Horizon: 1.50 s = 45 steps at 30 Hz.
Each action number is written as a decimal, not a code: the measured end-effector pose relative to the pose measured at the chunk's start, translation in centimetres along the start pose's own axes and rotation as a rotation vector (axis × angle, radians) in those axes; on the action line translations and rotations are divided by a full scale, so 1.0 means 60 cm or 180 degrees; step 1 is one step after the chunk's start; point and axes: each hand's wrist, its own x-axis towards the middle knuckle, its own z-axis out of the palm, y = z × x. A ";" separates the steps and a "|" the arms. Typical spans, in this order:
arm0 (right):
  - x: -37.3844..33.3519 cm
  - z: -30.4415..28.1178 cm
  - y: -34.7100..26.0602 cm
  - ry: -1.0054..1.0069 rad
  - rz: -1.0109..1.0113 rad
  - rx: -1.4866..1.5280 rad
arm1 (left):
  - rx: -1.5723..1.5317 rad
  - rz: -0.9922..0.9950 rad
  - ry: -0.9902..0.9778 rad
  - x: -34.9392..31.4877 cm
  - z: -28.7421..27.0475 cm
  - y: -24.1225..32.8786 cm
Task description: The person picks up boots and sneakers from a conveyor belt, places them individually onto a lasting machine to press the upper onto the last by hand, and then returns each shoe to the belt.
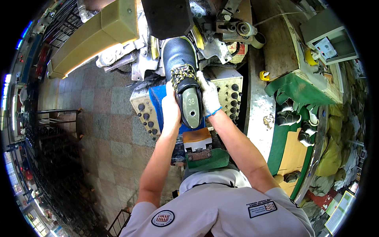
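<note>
A black leather shoe upper [179, 53] with yellow-and-black laces sits on a green shoe last [191, 103], its toe pointing away from me between the metal plates of a machine [205, 49]. Along its left side my left hand [171, 106], bare, is wrapped against the heel part. On the other side my right hand [208, 94], in a white glove with a blue cuff, presses near the laces and ankle opening. Both hands grip the shoe; some fingertips are hidden behind it. A dark plate [167, 17] overhangs the toe.
Control boxes with black knobs flank the shoe, one on the left [146, 112] and one on the right [227, 96]. A yellowish machine arm [94, 37] reaches left. Below the shoe is an orange-brown pad [197, 136]. Several shoes lie on a green bench [272, 156] to the right.
</note>
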 end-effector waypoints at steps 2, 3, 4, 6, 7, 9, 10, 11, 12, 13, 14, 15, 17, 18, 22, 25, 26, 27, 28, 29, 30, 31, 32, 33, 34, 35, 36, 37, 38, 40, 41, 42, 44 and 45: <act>-0.002 0.006 -0.003 -0.0001 0.0054 0.0093 | 0.0124 0.0004 -0.0005 0.002 -0.002 0.002; -0.006 0.008 -0.006 -0.0020 0.0062 0.0162 | 0.0200 0.0030 0.0000 0.001 0.000 0.003; -0.011 0.010 -0.009 -0.0039 0.0070 0.0230 | 0.0274 0.0055 0.0004 -0.003 0.003 0.005; -0.011 0.008 -0.007 0.0010 0.0021 0.0096 | 0.0524 0.0073 -0.0057 -0.002 -0.001 0.005; -0.011 0.008 -0.006 0.0020 -0.0003 0.0024 | 0.0564 0.0218 -0.0081 0.002 -0.005 -0.003; -0.006 0.005 0.005 0.0108 -0.0206 -0.0227 | 0.0641 0.0512 -0.0129 0.011 -0.014 -0.022; -0.002 0.002 0.011 0.0165 -0.0316 -0.0352 | 0.0514 0.0510 -0.0119 0.010 -0.010 -0.018; 0.004 -0.005 0.019 0.0170 -0.0342 -0.0421 | 0.0386 0.0508 -0.0109 0.008 -0.005 -0.013; 0.011 -0.013 0.027 0.0175 -0.0367 -0.0490 | 0.0259 0.0506 -0.0099 0.006 0.000 -0.010; 0.014 -0.012 0.027 0.0179 -0.0393 -0.0554 | 0.0178 0.0463 -0.0117 0.006 0.002 -0.009; 0.016 -0.012 0.028 0.0184 -0.0441 -0.0484 | 0.0098 0.0418 -0.0137 0.005 0.005 -0.009; 0.016 -0.012 0.029 0.0215 -0.0509 -0.0484 | 0.0018 0.0372 -0.0156 0.006 0.007 -0.008; 0.002 0.006 0.018 0.0257 -0.0624 -0.0489 | -0.0134 0.0318 -0.0242 0.014 -0.006 -0.020; -0.001 0.006 0.016 0.0294 -0.0500 -0.0676 | -0.0269 0.0356 -0.0339 0.015 -0.012 -0.026; -0.010 0.003 0.008 0.0234 -0.0520 -0.0942 | -0.0547 0.0427 -0.0410 -0.004 -0.003 -0.015; -0.011 0.001 0.009 0.0225 -0.0643 -0.1012 | 0.0024 0.0890 -0.0280 -0.002 0.001 -0.018; -0.004 -0.004 0.012 0.0191 -0.0603 -0.1025 | 0.0483 0.0772 -0.0201 0.000 -0.005 -0.014; -0.001 -0.012 0.013 0.0159 -0.0565 -0.1037 | 0.0944 0.0656 -0.0123 0.002 -0.014 -0.007; -0.009 -0.016 0.005 0.0154 -0.0639 -0.1465 | 0.0780 0.0184 0.0029 -0.001 -0.020 -0.001; -0.005 -0.035 0.014 0.0268 -0.0399 -0.1058 | 0.0874 0.0213 -0.0062 -0.012 -0.023 0.011; -0.006 -0.066 0.022 0.0252 -0.0527 -0.0898 | 0.0998 0.0192 0.0177 -0.029 -0.021 0.021; -0.014 -0.099 0.024 0.0221 -0.0646 -0.0743 | 0.1119 0.0174 0.0434 -0.046 -0.025 0.027; -0.064 -0.095 -0.008 0.0191 -0.0157 -0.0305 | 0.1063 0.0612 0.0488 -0.060 -0.051 0.020; -0.070 -0.175 0.007 -0.0393 -0.0387 0.0369 | 0.0983 0.1033 0.0407 -0.070 -0.058 0.010; -0.100 -0.200 -0.001 -0.0023 -0.0418 0.0207 | 0.1279 0.1367 0.0407 -0.085 -0.071 0.013; -0.141 -0.226 -0.013 0.0383 -0.0456 0.0022 | 0.1348 0.1404 0.0389 -0.117 -0.050 0.038; -0.172 -0.263 -0.013 0.0577 -0.0474 0.0031 | 0.1596 0.1598 0.0363 -0.133 -0.041 0.045; -0.202 -0.308 -0.012 0.0802 -0.0504 0.0035 | 0.1833 0.1782 0.0303 -0.143 -0.027 0.049; -0.228 -0.356 -0.005 0.1015 -0.0444 0.0054 | 0.1818 0.1864 0.0255 -0.158 0.002 0.055; -0.276 -0.451 0.028 0.1407 -0.0243 0.0124 | 0.2247 0.1731 0.0245 -0.158 0.038 0.054; -0.302 -0.501 0.044 0.1621 -0.0129 0.0174 | 0.2573 0.1644 0.0262 -0.164 0.070 0.059; -0.322 -0.538 0.055 0.1836 -0.0020 0.0238 | 0.3062 0.2046 0.0579 -0.154 0.086 0.039; -0.372 -0.603 0.075 0.2136 0.0199 0.0355 | 0.3377 0.1904 0.0954 -0.156 0.115 0.032; -0.401 -0.638 0.095 0.2235 0.0122 0.0423 | 0.3424 0.1970 0.0715 -0.148 0.099 0.031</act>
